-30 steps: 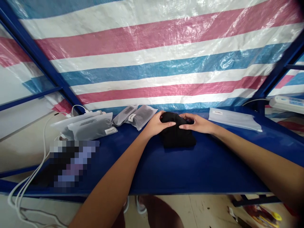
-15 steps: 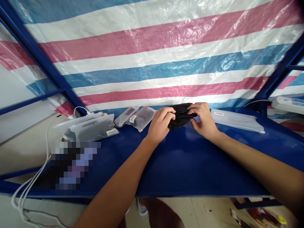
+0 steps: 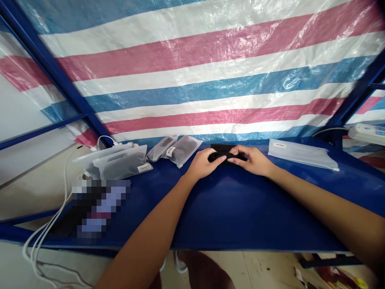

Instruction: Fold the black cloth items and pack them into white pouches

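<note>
Between my two hands is a folded black cloth item (image 3: 221,148), low over the far middle of the blue table; its exact kind does not show. My left hand (image 3: 204,163) grips its left end, with the thumb laid along the near edge. On the right end, my right hand (image 3: 251,159) pinches the fabric between thumb and fingers. Part of the cloth is hidden behind the fingers. A flat frosted plastic bag (image 3: 302,154) with a small white label lies right of my right hand. Left of my left hand is a frosted zip bag (image 3: 184,149) with dark contents.
Another small filled bag (image 3: 162,147) overlaps that zip bag. Larger frosted bags (image 3: 120,162) lean at the table's left, near white cables (image 3: 64,188). A blurred-out object (image 3: 102,208) lies at front left. Striped sheeting (image 3: 192,72) hangs behind the blue table (image 3: 240,216).
Both hands have brought the black cloth lower, toward the tabletop. It now looks flatter, and my thumbs have come round to its near side. The view has shifted slightly.
</note>
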A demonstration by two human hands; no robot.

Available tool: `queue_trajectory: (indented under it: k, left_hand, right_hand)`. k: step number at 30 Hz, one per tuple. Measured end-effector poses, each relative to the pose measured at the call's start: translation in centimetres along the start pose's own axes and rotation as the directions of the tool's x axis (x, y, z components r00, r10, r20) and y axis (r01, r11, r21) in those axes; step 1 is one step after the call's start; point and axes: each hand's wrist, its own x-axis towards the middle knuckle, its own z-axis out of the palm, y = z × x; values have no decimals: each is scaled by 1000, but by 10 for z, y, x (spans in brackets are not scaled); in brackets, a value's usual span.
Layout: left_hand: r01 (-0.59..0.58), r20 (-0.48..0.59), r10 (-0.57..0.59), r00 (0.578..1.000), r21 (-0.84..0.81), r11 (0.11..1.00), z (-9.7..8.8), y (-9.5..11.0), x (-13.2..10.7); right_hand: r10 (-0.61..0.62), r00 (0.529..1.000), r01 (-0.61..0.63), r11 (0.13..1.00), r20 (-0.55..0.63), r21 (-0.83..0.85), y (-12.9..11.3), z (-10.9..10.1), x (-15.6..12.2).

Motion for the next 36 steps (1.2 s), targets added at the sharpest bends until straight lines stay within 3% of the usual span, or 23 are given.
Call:
queue_trajectory:
  k: [7,11,17,22,26,31,36]
  left_hand:
    - [-7,3,7,1000,-57,998,0,-1,-3]
    - [-28,36,30,999,-61,998,-4,0,-9]
    - [-60,-93,47,995,-133,989,-5,-3,-9]
    - [47,-228,-67,971,-95,994,-3,-5,-6]
    - [55,-256,-73,964,-74,996,-5,-5,-6]
    - [78,-217,-90,972,-63,995,-7,-6,-11]
    - [106,-154,-116,981,-69,992,-7,-8,-15]
  right_hand:
    - [-51,997,48,997,52,60,-2,3,4]
    - [-31,999,29,995,22,94,-10,7,6]
    - [70,998,-70,992,6,105,-20,20,12]
    - [283,958,-268,939,-44,215,-21,30,11]
    - [312,946,-289,933,-83,214,-35,39,3]
    - [390,906,-363,916,-163,170,-55,50,-9]
    - [379,909,-358,923,-176,139,-62,52,-11]
